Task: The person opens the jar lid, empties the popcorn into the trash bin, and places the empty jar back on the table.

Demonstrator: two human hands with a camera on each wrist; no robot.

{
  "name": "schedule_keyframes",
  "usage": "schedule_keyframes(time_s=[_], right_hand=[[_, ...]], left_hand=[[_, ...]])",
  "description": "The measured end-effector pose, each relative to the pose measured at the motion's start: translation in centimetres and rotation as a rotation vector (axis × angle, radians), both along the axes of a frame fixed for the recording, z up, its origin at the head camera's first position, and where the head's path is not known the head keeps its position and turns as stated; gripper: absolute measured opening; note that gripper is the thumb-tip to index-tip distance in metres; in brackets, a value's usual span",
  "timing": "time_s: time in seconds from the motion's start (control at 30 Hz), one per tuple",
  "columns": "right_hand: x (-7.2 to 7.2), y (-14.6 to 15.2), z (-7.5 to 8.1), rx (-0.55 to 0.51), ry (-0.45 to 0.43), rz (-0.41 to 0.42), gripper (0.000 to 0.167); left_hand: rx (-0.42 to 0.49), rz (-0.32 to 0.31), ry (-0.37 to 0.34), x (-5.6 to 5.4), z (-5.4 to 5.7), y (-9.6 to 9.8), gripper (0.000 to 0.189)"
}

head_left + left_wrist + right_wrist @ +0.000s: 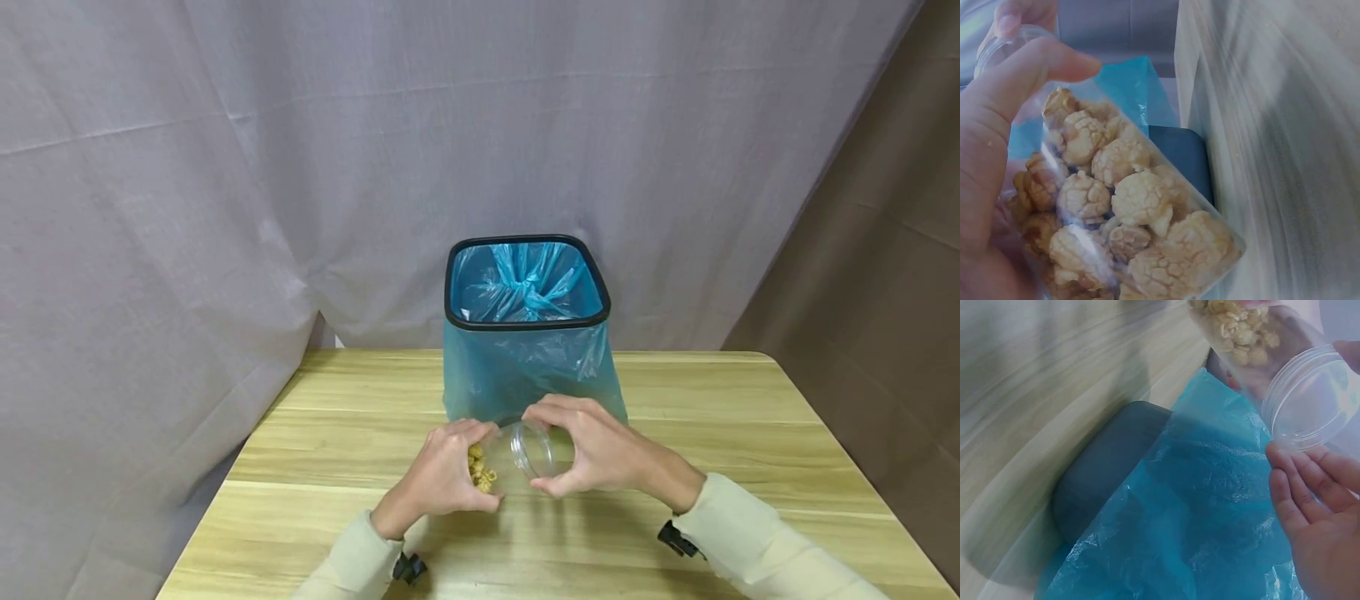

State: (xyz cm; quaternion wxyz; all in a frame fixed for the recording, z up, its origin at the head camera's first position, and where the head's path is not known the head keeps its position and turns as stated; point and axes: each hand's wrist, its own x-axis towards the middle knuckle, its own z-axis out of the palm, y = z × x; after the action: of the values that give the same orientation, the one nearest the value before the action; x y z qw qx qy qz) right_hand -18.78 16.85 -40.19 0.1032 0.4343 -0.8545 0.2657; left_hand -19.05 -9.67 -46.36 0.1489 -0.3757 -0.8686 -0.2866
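Note:
A clear plastic jar (1116, 187) of popcorn lies tilted on its side between both hands above the table. My left hand (448, 472) grips the body near the base, where caramel-coloured popcorn (481, 471) is gathered. At the other end, my right hand (600, 446) holds the round, ridged mouth end (1307, 394) between thumb and fingers. The part of the jar near the mouth holds no popcorn. Whether a clear lid covers the mouth, I cannot tell.
Just behind the hands stands a bin with a black rim (527, 325) and a blue plastic bag (528, 367) as its liner, knotted inside. It rests on a wood-grain table (360, 417). Grey cloth (375, 167) hangs behind, brown cloth (885, 217) at the right.

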Motion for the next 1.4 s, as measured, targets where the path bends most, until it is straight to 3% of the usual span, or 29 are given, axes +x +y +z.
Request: schedule_keyframes(time_s=[0.17,0.4,0.6,0.7,0.83,0.97,1.1,1.2,1.4], right_hand=[[-0.1,0.1,0.0,0.004,0.101,0.048,0.068],[-0.2,0.2,0.3,0.066,0.227,0.115,0.077],[-0.2,-0.1,0.7,0.148,0.294,0.258,0.077],[-0.3,-0.2,0.8,0.194,0.313,0.31,0.079],[-0.5,0.1,0.9,0.22,0.277,0.275,0.095],[-0.3,0.3,1.2,0.21,0.146,0.154,0.1],[-0.2,0.1,1.3,0.151,-0.039,0.002,0.093],[-0.3,0.0,1.1,0.106,-0.128,-0.077,0.087],[-0.6,-0.2,0.4,0.046,-0.219,-0.121,0.075]], left_hand=[[0.008,-0.022,-0.039,-0.1,0.1,0.0,0.079],[0.051,-0.096,-0.195,-0.4,0.2,-0.1,0.072],[0.097,-0.29,-0.466,-1.0,-0.4,-0.8,0.063],[0.095,-0.339,-0.553,-1.1,-0.7,-1.2,0.057],[0.088,-0.299,-0.531,-1.2,-0.9,-1.3,0.056],[0.076,-0.205,-0.433,-1.1,-0.8,-1.2,0.061],[0.07,-0.116,-0.304,-0.8,-0.5,-1.2,0.066],[0.065,-0.076,-0.225,-0.7,-0.4,-1.0,0.067],[0.025,0.001,-0.12,-0.1,-0.3,-0.8,0.073]])
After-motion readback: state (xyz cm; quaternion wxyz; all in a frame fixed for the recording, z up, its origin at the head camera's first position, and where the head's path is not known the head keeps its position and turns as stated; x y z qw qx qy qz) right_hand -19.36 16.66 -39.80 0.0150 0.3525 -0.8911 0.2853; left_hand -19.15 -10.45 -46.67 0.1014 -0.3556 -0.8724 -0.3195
